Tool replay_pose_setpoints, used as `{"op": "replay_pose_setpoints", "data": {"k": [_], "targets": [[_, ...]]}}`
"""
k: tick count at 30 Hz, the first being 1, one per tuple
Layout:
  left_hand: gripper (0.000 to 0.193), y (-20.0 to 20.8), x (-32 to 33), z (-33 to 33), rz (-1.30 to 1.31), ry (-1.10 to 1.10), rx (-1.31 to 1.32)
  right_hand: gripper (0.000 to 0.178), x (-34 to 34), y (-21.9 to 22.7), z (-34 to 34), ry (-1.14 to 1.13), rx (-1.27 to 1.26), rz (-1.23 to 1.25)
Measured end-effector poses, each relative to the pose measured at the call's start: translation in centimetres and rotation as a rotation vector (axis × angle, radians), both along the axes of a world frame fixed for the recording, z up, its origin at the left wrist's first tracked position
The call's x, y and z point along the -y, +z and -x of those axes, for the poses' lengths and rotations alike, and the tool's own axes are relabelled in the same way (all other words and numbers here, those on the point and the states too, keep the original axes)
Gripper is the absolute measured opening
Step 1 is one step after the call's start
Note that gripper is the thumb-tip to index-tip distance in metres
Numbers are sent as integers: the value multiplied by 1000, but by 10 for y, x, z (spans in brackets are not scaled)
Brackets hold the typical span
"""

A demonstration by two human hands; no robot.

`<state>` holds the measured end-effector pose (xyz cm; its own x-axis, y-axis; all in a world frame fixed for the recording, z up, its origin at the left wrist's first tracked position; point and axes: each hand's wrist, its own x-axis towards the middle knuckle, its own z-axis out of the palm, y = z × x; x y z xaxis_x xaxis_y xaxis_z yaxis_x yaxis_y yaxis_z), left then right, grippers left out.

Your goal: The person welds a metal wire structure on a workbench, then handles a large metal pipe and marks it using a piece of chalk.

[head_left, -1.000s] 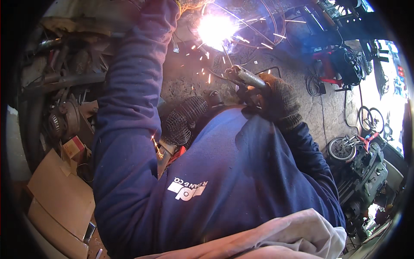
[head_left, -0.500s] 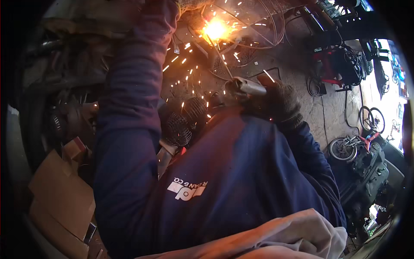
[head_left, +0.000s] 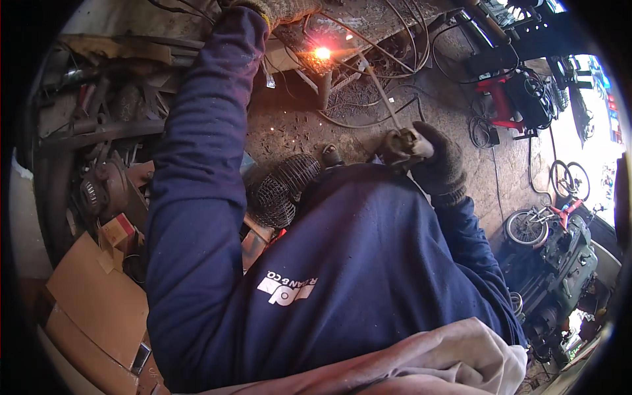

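While the left hand (head_left: 280, 10), in a coarse knit glove, is reaching up past the frame's top edge, its grip cannot be told. The bright arc seen earlier is now fading to an orange glowing spot (head_left: 322, 52) on the rusty metal frame (head_left: 368, 20), so the weld looks paused. The dark-gloved right hand (head_left: 431, 158) is clenching the electrode holder (head_left: 403, 143), its thin rod (head_left: 382, 95) drawn back.

I'm in a navy sweatshirt with long sleeves, a white printed logo on its front. My right hand (head_left: 440, 158) wears a dark knit glove, ribbed at the cuff. My left hand (head_left: 280, 9) has a tan, worn work glove. Pale grey-pink cloth covers my lap.
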<state>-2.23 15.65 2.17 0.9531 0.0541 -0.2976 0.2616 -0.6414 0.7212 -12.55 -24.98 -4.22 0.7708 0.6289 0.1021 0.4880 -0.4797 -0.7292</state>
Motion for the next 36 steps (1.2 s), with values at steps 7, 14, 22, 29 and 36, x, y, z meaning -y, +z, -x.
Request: {"op": "replay_pose_setpoints", "data": {"k": [7,14,22,29,36], "targets": [[52,-13,-16,-7,-413,-40,68,39,6,21,8,-190,-203,-192],[45,-37,-26,-7,-543,41,185,55,20,23,-2,-327,-136,-7],[43,-41,-31,-10,-518,-20,121,32,42,14,-1,-506,-36,-79],[39,-42,-17,-2,-503,59,298,42,63,9,-21,-721,135,-40],[36,-11,2,12,-380,121,118,32,98,25,-84,-666,-85,-841]]}}
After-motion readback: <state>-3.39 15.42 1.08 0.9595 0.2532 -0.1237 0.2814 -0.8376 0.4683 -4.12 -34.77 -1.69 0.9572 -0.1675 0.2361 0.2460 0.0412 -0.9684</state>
